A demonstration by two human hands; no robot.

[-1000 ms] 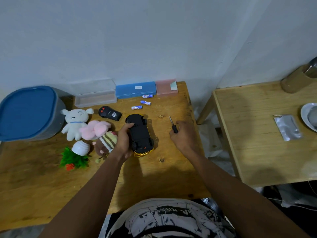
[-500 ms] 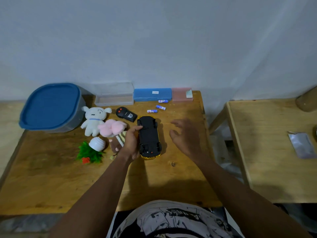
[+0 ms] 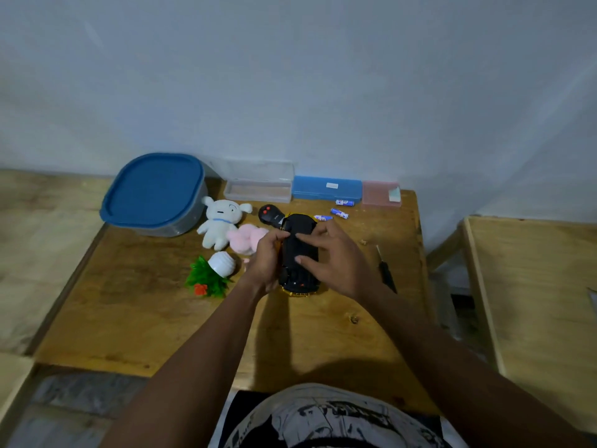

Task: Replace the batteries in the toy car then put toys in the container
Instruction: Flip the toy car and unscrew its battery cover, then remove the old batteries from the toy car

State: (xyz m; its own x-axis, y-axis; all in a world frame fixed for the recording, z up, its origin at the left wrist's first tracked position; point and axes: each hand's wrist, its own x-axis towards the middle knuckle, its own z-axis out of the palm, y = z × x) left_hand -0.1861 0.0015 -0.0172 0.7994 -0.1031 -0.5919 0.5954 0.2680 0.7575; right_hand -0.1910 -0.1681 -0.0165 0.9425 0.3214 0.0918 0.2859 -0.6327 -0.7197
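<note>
Your left hand (image 3: 266,258) gripped the upturned car (image 3: 298,253); right hand (image 3: 336,260) lay open, fingertips on its underside.

container (image 3: 155,192) far-left on table (image 3: 135,318) | plush toys (image 3: 219,221) right of it | screwdriver (image 3: 386,270) right of car (image 3: 298,253)

We see a wooden table (image 3: 135,318) against the wall. Taking the car (image 3: 298,253) at its middle as our landmark: it lies belly-up. Left of it sit a pink plush (image 3: 245,237), a white plush (image 3: 219,221) and a toppled plant (image 3: 210,276). Far left stands a blue-lidded container (image 3: 155,192). Just behind the car lie a remote (image 3: 269,215) and three batteries (image 3: 339,213); along the wall behind are clear (image 3: 258,185), blue (image 3: 326,189) and pink (image 3: 381,194) cases. Right of it lies a screwdriver (image 3: 386,270).
</note>
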